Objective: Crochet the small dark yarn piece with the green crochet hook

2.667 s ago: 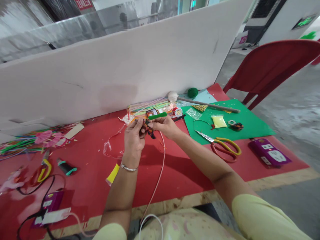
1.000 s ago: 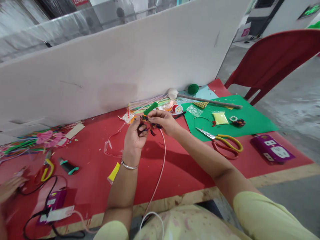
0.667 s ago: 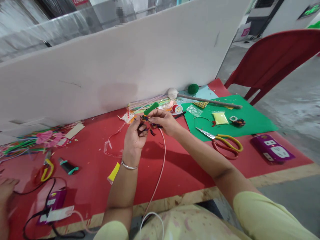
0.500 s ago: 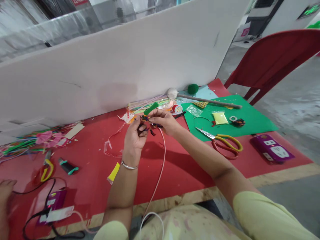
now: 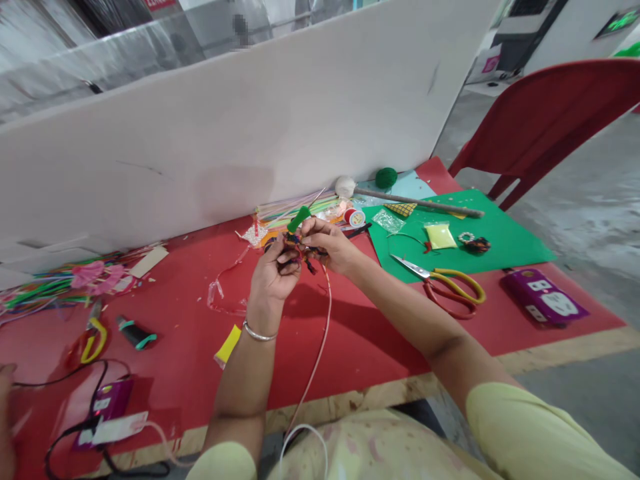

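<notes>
My left hand (image 5: 277,267) is closed around a small bundle of dark, multicoloured yarn (image 5: 311,268), whose loose ends hang below the fingers. From the right, my right hand (image 5: 327,243) pinches the same bundle, fingertips almost meeting those of the left. A green-handled tool (image 5: 299,219) sticks up between the fingertips, a thin metal shaft pointing up and right. Which hand bears it I cannot tell. The fingers hide most of the bundle. A pale pink cable (image 5: 327,313) runs from below my hands toward my lap.
Scissors (image 5: 453,287), a yellow packet (image 5: 440,235) and a purple box (image 5: 544,295) lie to the right. Behind are a thread spool (image 5: 356,218) and a stick (image 5: 420,202). Leftward lie a cutter (image 5: 137,333), more scissors (image 5: 94,337) and another person's hand (image 5: 6,400). A white partition (image 5: 200,160) stands behind.
The green handle has swung more upright, and its metal shaft now shows. My left hand has shifted slightly right with the yarn. At far left, the other person's hand has drawn back.
</notes>
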Available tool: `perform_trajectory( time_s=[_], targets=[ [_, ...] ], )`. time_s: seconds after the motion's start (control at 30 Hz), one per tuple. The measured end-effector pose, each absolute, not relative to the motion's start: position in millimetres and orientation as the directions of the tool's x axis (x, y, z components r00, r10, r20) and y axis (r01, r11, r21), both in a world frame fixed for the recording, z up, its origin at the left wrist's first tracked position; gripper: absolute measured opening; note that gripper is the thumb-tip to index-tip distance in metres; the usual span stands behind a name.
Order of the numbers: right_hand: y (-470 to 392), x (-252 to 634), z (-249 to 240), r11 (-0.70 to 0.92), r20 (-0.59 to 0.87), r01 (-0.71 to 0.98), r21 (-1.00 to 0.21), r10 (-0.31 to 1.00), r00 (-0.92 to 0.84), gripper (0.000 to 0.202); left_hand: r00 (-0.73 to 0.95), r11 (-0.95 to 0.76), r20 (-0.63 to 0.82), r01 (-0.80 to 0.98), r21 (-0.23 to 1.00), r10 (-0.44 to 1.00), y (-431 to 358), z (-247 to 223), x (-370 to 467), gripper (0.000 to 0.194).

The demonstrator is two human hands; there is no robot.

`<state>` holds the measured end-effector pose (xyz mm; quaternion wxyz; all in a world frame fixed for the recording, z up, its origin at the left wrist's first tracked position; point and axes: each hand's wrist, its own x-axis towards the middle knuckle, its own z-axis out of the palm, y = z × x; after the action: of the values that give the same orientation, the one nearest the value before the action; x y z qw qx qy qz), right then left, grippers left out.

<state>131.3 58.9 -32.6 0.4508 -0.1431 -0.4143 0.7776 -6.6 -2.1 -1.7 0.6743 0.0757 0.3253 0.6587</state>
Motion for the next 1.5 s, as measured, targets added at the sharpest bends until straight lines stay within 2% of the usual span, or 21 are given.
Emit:
perform_trajectory(
  time_s=[0.1, 0.4, 0.7, 1.03, 1.33, 1.5],
  targets=[
    [58.4, 130.4, -32.1, -0.253, 0.156, -0.592, -0.765, 0.819, -0.552, 0.024, -0.072, 0.125, -0.354, -0.854, 0.504, 0.933, -1.5, -0.9, -5.8, 0.028],
    [56.8, 131.7, -29.1, -0.239, 0.157, -0.578, -0.780, 0.820, -0.551, 0.019, -0.078, 0.133, -0.362, -0.842, 0.523, 0.929, -1.0, -2.5, -5.3, 0.023],
    [57.4, 129.1, -32.1, -0.218, 0.149, -0.550, -0.806, 0.825, -0.546, 0.034, -0.082, 0.114, -0.340, -0.846, 0.520, 0.937, -2.4, -1.4, -2.2, 0.019],
    [55.9, 128.5, -30.8, -0.148, 0.200, -0.572, -0.807, 0.843, -0.500, 0.037, -0.124, 0.074, -0.266, -0.775, 0.627, 0.956, -3.6, -1.3, -0.4, 0.018],
    [57.3, 128.1, -33.8, -0.141, 0.217, -0.584, -0.799, 0.839, -0.499, 0.035, -0.102, 0.098, -0.283, -0.785, 0.612, 0.954, -3.4, -1.6, -0.6, 0.014],
    [58.8, 127.6, -37.2, -0.129, 0.214, -0.567, -0.813, 0.840, -0.499, 0.035, -0.165, 0.017, -0.208, -0.744, 0.668, 0.964, -5.2, -4.3, 0.1, 0.021]
  ],
)
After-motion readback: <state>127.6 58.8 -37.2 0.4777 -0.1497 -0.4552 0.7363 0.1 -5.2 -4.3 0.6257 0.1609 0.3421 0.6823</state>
